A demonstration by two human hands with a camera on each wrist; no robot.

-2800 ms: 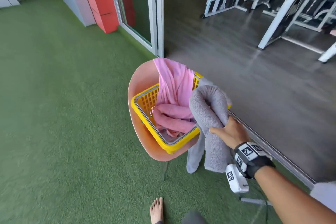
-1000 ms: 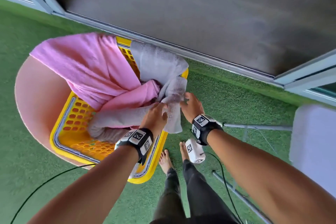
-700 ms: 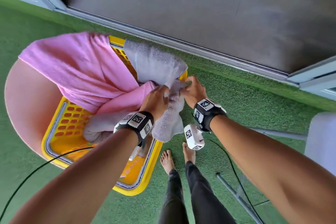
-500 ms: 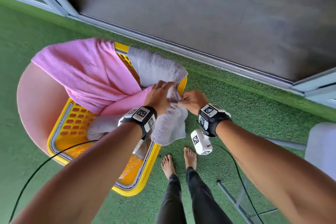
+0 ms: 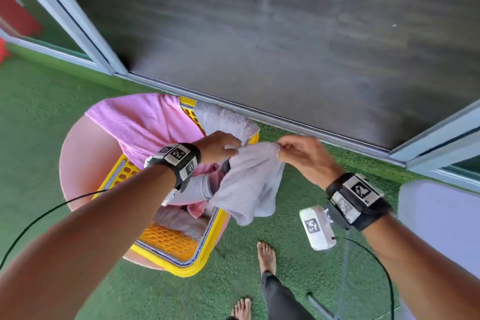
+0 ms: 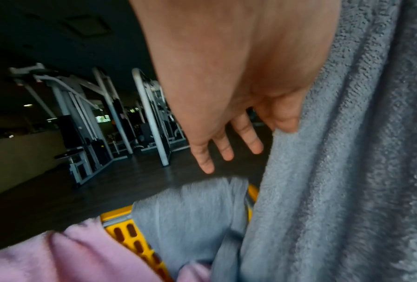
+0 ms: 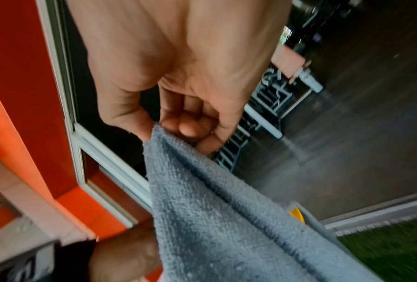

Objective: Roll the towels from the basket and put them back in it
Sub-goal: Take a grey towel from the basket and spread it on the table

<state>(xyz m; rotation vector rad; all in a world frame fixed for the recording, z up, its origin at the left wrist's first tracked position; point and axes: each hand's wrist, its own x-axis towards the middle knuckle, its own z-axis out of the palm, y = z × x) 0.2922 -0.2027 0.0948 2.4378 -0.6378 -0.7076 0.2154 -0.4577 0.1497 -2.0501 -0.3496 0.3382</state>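
A yellow basket [image 5: 181,267] sits on a pink chair [image 5: 78,163]. A pink towel [image 5: 145,122] hangs over the basket's far rim and the chair back. A grey towel [image 5: 252,184] is stretched between both hands above the basket's right side, and its lower part trails into the basket. My left hand [image 5: 231,148] pinches its top edge; in the left wrist view my left hand [image 6: 284,126] holds it with the thumb while three fingers stick out straight. My right hand [image 5: 281,149] pinches the towel's corner [image 7: 159,133] between thumb and curled fingers.
More grey cloth [image 5: 223,119] drapes over the basket's far corner. A sliding-door track [image 5: 285,122] runs just behind the chair, with dark gym floor beyond. A white seat [image 5: 441,228] stands at the right. My bare feet [image 5: 266,254] are on green turf beside the basket.
Both hands have risen with the grey towel's edge and moved apart, so the cloth now hangs spread between them. The head view has tilted up toward the doorway.
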